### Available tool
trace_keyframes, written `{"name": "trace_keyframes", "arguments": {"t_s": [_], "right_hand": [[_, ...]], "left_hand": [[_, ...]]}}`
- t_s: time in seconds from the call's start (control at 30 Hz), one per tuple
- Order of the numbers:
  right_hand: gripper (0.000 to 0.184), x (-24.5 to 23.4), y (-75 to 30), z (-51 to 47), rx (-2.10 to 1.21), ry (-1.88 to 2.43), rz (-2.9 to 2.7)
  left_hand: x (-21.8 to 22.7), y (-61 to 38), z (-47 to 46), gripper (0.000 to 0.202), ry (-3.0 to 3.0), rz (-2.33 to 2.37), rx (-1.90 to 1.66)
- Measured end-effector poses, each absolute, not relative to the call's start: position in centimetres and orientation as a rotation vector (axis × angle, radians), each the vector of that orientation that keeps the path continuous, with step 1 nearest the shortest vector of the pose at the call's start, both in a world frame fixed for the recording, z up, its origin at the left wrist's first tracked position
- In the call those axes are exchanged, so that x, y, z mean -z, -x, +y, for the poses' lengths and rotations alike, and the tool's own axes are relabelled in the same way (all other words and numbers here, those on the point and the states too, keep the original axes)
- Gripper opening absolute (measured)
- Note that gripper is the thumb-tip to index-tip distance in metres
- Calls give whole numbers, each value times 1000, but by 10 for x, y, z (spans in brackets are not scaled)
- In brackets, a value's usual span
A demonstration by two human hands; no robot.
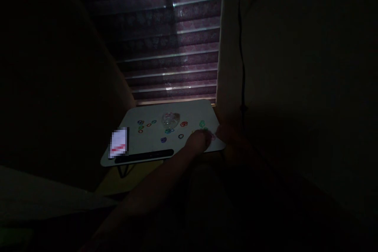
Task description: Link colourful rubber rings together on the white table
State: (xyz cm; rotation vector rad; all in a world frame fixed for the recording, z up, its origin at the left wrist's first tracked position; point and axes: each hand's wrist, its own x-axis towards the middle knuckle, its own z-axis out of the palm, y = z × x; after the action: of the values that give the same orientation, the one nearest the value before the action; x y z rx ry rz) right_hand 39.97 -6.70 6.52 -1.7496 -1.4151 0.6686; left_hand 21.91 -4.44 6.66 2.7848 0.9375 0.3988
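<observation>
The room is very dark. My left hand (201,140) reaches in from the lower left and rests on the right end of a small white lap table (153,143), its fingers bunched together over small coloured rings (203,125). What they pinch is too dim to name. My right hand (226,132) lies just to the right at the table's edge, barely visible, with its fingers lost in shadow. Several more coloured rings (141,126) lie scattered over the tabletop around a clear plastic bag (170,119).
A white card-like object (118,142) lies on the table's left end. A black strip (144,155) runs along the front edge. Closed window blinds (165,47) hang behind the table, and a dark cable (242,47) runs down the wall at right.
</observation>
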Motion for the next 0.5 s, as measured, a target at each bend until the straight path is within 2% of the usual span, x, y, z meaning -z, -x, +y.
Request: {"name": "trace_keyframes", "arguments": {"t_s": [0.07,0.2,0.33,0.5], "right_hand": [[33,-68,-399,-62,-753,1767,-1428],[18,-69,-402,-51,-917,1786,-1406],[35,-72,-410,-51,-1085,1741,-1328],[23,-81,-414,-65,-1281,1575,-1339]], "left_hand": [[-65,-218,-41,22,-2783,974,-377],[-63,-204,-38,30,-2674,940,-513],[-63,-182,-36,27,-2487,985,-651],[-70,-166,-41,24,-2339,952,-750]]}}
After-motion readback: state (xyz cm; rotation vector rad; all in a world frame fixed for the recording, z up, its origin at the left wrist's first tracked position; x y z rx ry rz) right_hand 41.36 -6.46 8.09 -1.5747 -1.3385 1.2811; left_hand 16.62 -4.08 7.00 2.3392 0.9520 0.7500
